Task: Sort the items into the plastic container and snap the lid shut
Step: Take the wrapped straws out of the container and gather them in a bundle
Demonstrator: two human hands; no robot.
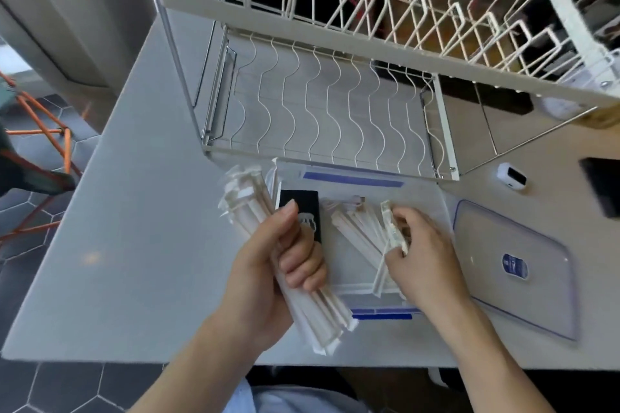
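Left hand (285, 255) gripping wrapped sticks (255, 198), right hand (419, 251) pinching packet (391, 221) inside container (352, 174)

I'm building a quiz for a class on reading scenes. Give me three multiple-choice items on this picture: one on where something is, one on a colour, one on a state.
1. Where does the lid lie?
A. On the counter, to the right of the container
B. Snapped onto the container
C. On the wire rack

2. What colour is the card standing inside the container?
A. Red
B. Black
C. Yellow

3. What is the left hand doing?
A. Resting flat on the counter
B. Holding the lid
C. Gripping a bundle of white paper-wrapped sticks

Answers:
1. A, the clear lid with its blue label lies flat on the counter beside the open container.
2. B, the card is black with a pale mark on it.
3. C, the fingers wrap around the bundle, while the right hand reaches into the container among more sticks.
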